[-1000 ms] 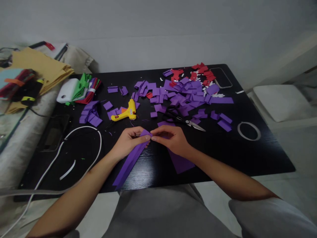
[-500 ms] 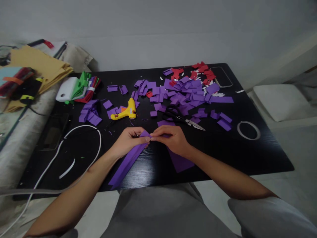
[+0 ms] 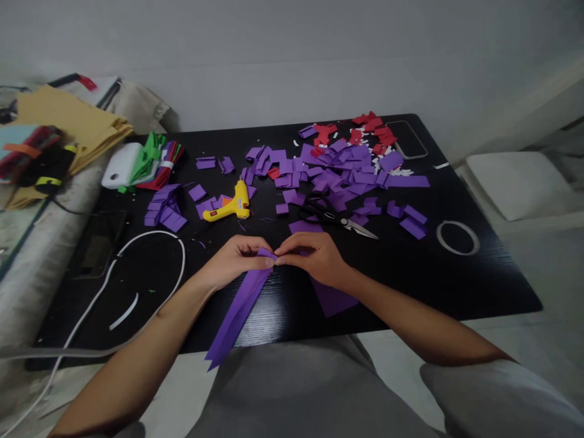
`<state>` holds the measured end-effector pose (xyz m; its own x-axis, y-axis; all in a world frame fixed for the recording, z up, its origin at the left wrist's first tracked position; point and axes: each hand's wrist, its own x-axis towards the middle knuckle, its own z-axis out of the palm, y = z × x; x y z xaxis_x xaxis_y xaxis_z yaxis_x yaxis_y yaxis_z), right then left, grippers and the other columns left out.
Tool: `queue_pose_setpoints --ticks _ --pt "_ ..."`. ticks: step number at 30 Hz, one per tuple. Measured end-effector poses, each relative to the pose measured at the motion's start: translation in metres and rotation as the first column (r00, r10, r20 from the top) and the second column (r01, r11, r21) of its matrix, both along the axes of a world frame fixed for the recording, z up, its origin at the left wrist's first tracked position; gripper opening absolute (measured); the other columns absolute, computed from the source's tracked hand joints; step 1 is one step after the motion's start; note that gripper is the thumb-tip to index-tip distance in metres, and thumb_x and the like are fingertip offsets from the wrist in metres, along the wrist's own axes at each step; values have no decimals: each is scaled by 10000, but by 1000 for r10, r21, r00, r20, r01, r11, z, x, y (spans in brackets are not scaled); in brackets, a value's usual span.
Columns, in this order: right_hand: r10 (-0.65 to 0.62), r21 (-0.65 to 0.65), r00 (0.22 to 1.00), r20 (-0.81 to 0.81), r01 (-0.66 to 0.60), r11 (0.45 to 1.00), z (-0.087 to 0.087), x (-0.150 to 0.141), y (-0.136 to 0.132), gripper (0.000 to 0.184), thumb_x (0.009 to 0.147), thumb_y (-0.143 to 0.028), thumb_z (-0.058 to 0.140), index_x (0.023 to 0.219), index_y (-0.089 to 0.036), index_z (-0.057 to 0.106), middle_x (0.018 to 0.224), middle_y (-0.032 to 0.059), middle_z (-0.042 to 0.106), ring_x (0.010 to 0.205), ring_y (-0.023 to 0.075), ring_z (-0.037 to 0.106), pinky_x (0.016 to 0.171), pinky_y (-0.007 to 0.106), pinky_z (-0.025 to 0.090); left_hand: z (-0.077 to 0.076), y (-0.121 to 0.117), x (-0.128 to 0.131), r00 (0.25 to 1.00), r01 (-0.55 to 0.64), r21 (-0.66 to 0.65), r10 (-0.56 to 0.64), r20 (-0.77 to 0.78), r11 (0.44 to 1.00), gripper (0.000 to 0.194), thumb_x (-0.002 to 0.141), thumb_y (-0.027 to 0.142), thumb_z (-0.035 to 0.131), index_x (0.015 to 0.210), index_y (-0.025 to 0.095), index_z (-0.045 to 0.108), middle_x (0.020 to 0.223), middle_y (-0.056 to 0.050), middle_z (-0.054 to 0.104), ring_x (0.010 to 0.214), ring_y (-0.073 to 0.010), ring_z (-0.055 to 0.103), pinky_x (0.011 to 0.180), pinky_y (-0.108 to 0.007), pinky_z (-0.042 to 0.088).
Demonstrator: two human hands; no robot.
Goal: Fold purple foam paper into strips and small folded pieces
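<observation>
A long folded strip of purple paper (image 3: 240, 316) hangs slantwise from my hands, its lower end past the table's front edge. My left hand (image 3: 235, 261) pinches its top end between thumb and fingers. Close against it, my right hand (image 3: 312, 255) is closed on the same end, thumb and fingertips together. Under my right hand lies a flat purple sheet (image 3: 334, 299), partly covered by the hand. Black-handled scissors (image 3: 340, 219) rest just beyond, blades pointing right. A yellow glue gun (image 3: 232, 204) lies on its side past my left hand.
Loose purple paper pieces (image 3: 337, 164) and red scraps (image 3: 376, 131) heap at the back of the black table (image 3: 410, 274). A white cable (image 3: 103, 292) loops at left, near a phone (image 3: 98, 243) and coloured paper bundles (image 3: 152, 161). A tape ring (image 3: 457, 237) lies right.
The purple strip's lower end has swung down and slightly right, its folded layers spreading apart. My fingertips have shifted slightly down at its top end. Both hands still grip it.
</observation>
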<state>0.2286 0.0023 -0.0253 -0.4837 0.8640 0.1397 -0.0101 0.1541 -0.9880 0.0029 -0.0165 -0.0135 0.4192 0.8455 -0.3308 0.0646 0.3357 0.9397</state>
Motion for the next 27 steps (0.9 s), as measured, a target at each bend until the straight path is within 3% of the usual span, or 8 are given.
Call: queue_pose_setpoints --ticks 15,23,27 --pt "29 3 999 -21 -29 1000 1 1 0 190 807 -443 862 825 -255 840 866 40 807 794 191 732 708 314 548 2 3 -1 997 37 31 -35 -65 999 202 756 338 851 828 156 798 719 -17 713 649 -121 602 642 -230 458" --pt "33 -277 998 -47 -45 960 -5 -2 2 245 723 -379 911 860 -204 809 769 11 776 690 143 703 671 266 557 2 3 2 996 -51 45 55 -74 998 190 756 323 851 822 153 795 737 -14 717 674 -123 603 671 -234 470" --pt "64 -341 994 -90 -91 936 -1 -3 3 315 703 -429 913 819 -172 772 722 12 747 646 135 687 653 269 574 2 2 2 994 -63 47 66 -86 997 215 764 345 845 820 146 785 716 -8 696 647 -120 584 646 -236 455"
